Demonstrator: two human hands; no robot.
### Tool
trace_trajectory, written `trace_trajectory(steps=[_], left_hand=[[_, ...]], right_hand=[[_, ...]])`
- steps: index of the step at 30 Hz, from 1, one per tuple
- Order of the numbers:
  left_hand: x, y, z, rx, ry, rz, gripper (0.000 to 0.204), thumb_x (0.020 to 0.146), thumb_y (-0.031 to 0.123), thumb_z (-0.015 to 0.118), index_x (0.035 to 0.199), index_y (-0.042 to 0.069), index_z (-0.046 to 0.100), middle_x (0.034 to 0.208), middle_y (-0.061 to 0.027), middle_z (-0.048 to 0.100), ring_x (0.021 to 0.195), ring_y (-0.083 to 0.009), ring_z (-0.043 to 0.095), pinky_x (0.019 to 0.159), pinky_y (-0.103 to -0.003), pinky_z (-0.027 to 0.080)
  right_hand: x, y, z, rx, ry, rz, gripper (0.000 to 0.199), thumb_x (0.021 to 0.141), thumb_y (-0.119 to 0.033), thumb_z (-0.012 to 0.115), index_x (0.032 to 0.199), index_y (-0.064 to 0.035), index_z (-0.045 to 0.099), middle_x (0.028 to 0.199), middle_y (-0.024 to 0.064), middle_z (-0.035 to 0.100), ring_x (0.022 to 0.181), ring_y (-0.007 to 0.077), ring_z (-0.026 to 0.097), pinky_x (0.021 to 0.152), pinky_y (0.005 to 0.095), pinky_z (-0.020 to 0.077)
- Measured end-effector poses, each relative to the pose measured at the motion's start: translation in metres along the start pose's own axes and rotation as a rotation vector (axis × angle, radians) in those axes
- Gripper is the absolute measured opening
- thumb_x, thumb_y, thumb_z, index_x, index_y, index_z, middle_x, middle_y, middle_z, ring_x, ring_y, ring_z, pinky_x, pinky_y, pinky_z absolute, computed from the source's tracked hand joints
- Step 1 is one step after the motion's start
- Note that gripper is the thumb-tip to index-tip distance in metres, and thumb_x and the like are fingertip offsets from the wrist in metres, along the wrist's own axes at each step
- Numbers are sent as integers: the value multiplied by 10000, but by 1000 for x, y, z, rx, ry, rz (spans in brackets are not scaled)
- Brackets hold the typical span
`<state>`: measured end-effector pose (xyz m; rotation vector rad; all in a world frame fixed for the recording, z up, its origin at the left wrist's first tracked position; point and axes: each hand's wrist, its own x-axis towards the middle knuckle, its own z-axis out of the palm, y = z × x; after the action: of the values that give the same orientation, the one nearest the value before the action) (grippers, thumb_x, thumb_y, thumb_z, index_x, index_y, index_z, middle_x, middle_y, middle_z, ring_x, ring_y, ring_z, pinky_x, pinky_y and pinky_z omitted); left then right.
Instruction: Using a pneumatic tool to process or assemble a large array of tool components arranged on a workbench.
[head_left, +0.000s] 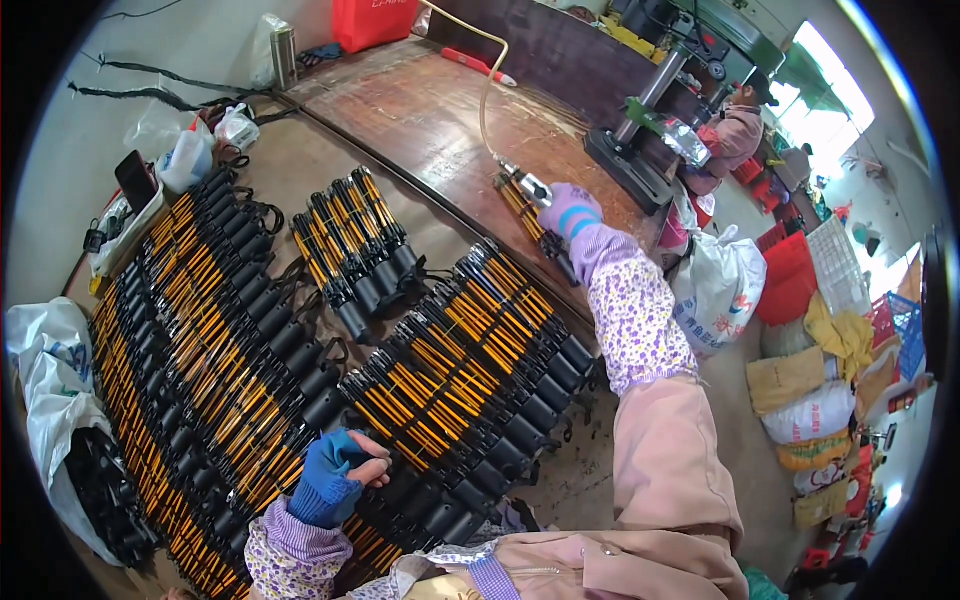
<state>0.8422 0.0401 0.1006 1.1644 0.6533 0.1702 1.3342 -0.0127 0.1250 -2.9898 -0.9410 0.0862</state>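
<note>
Coat [640,565]: cut off by the lower edge, below the left fingers.
Left hand [338,475]: fingers curled; whether anything is pinched cannot be told.
Right hand [572,212]: tool [531,186] gripped, fingers mostly hidden by the hand's back.
Bundle [529,219]: seen beneath the tool, left of the right fingers, partly covered; contact cannot be made out.
Rods [450,360]: stacked beyond the left fingers, partly hidden by them.
Hose [484,100]: cut off above the right fingers.

A red bag [375,24] stands near a tall silver cylinder [284,60].
</note>
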Motion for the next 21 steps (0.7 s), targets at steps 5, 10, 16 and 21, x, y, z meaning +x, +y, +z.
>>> trace_trajectory(steps=[5, 10, 16, 21], left_hand=[[2, 19, 16, -38, -12, 109, 225, 794, -90, 607, 1004, -9, 621, 788, -98, 648, 608, -148, 614, 569, -216, 511], [16, 41, 62, 210, -115, 432, 652, 752, -139, 576, 1361, 82, 503, 807, -52, 618, 653, -97, 529, 595, -186, 424], [6, 70, 113, 755, -146, 449, 848, 696, -190, 546, 1477, 69, 338, 902, -32, 607, 729, -102, 530, 668, -193, 431], [1, 53, 120, 844, -106, 522, 905, 649, -179, 591, 1469, 139, 381, 911, -30, 625, 688, -135, 549, 655, -249, 464]], right_hand=[[-82, -31, -43, 180, -86, -112, 341, 738, -300, 629, 1012, -107, 691, 1001, 119, 701, 938, 311, 662, 840, 415, 511], [-177, -49, -52, 963, -496, -41, 332, 698, -138, 735, 1011, -59, 659, 839, 71, 677, 680, 135, 593, 641, 252, 492], [-249, -53, -23, 839, -542, -283, 358, 736, -232, 703, 1059, -84, 660, 921, 82, 688, 724, 206, 642, 664, 302, 518], [-281, -53, -39, 963, -647, -303, 335, 767, -178, 729, 1055, -35, 638, 879, 74, 684, 752, 165, 612, 719, 274, 498]])
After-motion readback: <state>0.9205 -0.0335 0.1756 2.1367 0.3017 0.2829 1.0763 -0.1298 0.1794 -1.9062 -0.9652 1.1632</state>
